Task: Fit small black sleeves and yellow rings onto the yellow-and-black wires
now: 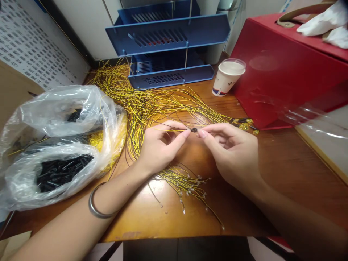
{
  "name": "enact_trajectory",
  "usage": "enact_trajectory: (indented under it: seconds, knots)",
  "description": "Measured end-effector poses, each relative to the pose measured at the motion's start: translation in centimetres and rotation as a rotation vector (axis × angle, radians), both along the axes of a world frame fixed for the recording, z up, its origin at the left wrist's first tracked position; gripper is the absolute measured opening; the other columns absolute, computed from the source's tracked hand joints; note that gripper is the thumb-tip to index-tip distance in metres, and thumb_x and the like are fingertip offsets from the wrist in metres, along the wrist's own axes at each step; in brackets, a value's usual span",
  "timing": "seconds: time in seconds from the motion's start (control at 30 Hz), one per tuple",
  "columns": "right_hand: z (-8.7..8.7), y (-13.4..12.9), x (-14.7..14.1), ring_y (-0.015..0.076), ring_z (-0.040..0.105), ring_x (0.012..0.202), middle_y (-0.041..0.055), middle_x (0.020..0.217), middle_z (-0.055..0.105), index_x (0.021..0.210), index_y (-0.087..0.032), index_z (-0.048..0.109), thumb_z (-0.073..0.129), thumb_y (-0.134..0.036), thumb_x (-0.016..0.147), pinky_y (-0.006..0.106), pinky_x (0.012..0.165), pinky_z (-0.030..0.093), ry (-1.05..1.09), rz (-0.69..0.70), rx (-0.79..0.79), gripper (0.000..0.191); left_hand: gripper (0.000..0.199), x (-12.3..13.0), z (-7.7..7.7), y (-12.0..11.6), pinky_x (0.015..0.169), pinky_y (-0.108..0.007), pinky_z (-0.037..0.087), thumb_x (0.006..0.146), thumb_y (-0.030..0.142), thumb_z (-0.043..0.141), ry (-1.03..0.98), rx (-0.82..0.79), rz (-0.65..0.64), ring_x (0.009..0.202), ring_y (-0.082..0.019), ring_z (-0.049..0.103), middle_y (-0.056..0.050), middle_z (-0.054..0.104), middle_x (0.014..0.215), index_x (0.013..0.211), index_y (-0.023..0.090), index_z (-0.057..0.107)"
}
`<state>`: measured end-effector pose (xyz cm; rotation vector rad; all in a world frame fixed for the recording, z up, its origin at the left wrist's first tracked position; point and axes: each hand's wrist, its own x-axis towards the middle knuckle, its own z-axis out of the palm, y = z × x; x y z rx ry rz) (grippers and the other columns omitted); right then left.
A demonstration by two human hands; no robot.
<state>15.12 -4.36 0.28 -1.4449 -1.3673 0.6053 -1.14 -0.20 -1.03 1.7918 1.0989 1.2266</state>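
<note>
Between my two hands, over the middle of the wooden table, is a small black piece (194, 129) with a yellow and a dark wire running off to the left. My left hand (162, 146) pinches the wires just left of this piece, thumb against forefinger. From the right, my right hand (233, 152) pinches its other end, fingertips closed. A large tangle of yellow and black wires (141, 105) spreads behind and under my left hand. Wire ends with small clear tips (187, 186) fan out on the table below my hands. More ends with round yellow parts (244, 126) lie beyond my right hand.
Clear plastic bags (106, 119) on the left hold black parts (63, 170) and yellow pieces. A blue tray rack (168, 36) stands at the back, beside a paper cup (228, 77). A red box (288, 69) is at the back right of the wooden table (293, 163).
</note>
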Motion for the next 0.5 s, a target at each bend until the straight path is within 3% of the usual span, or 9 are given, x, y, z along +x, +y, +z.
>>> enact_trajectory:
  seconds: [0.5]
  knots:
    - [0.27, -0.08, -0.02, 0.0106, 0.054, 0.051, 0.0023, 0.066, 0.068, 0.082, -0.02, 0.074, 0.07, -0.026, 0.082, 0.022, 0.04, 0.033, -0.034, -0.013, 0.011, 0.007, 0.017, -0.05, 0.03, -0.15, 0.049, -0.02, 0.046, 0.083, 0.031, 0.072, -0.03, 0.022, 0.011, 0.061, -0.012, 0.065, -0.005, 0.075, 0.081, 0.092, 0.016, 0.075]
